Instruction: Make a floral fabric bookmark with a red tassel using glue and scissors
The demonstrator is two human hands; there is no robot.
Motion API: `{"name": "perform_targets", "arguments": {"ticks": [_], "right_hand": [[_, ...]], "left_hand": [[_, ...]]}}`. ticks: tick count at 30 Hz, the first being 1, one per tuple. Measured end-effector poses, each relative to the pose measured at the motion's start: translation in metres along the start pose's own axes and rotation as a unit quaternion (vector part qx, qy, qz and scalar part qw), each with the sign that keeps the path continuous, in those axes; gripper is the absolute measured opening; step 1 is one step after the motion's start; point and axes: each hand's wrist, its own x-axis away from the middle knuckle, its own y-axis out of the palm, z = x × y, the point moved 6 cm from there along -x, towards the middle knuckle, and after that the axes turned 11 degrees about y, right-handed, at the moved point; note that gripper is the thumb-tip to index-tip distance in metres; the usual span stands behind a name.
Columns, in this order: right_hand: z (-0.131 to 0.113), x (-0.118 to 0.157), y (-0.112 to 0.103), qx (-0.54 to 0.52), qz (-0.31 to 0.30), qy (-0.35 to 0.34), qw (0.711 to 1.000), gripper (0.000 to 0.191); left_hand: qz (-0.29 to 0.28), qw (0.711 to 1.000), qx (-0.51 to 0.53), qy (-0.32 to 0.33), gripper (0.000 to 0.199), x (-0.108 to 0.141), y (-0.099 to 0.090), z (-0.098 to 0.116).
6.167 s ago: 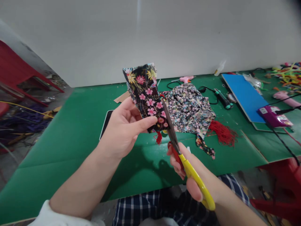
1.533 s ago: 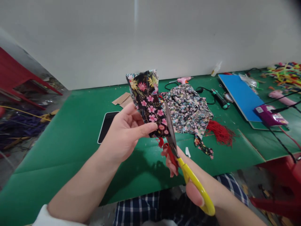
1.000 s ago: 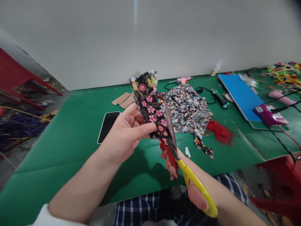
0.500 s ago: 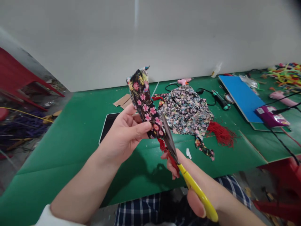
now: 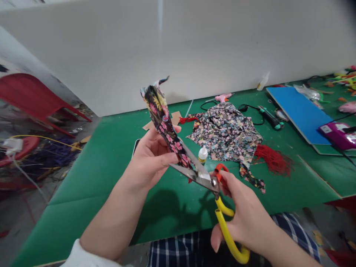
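My left hand pinches a folded strip of black floral fabric and holds it upright above the table. In my right hand is a pair of scissors with yellow and red handles. Their blades are spread, with the strip's lower end between them. Behind the blades stands a small white-capped bottle. A larger piece of floral fabric lies crumpled on the green table, and a bundle of red threads rests at its right.
A pink glue gun, a green-and-black tool and a blue board lie toward the back right. A purple device sits by the board. Cardboard pieces are behind my left hand. A red chair stands at left.
The scissor blades have opened and turned from steep to slanting across the strip's lower end. The strip leans more to the left. The small bottle has come into view.
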Motion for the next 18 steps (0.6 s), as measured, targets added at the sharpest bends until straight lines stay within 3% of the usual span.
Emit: {"name": "perform_targets", "arguments": {"ticks": [11, 15, 18], "right_hand": [[-0.005, 0.002, 0.0, 0.006, 0.006, -0.029, 1.0, 0.082], [0.0, 0.0, 0.001, -0.023, -0.025, 0.012, 0.999, 0.089], [0.004, -0.001, 0.003, -0.055, -0.073, 0.056, 0.994, 0.083]], "left_hand": [[-0.025, 1.0, -0.001, -0.012, 0.038, 0.0, -0.001, -0.002], [-0.043, 0.998, 0.043, -0.011, 0.035, 0.0, 0.004, -0.002], [-0.056, 0.997, 0.055, -0.017, 0.034, 0.001, 0.006, -0.003]]}}
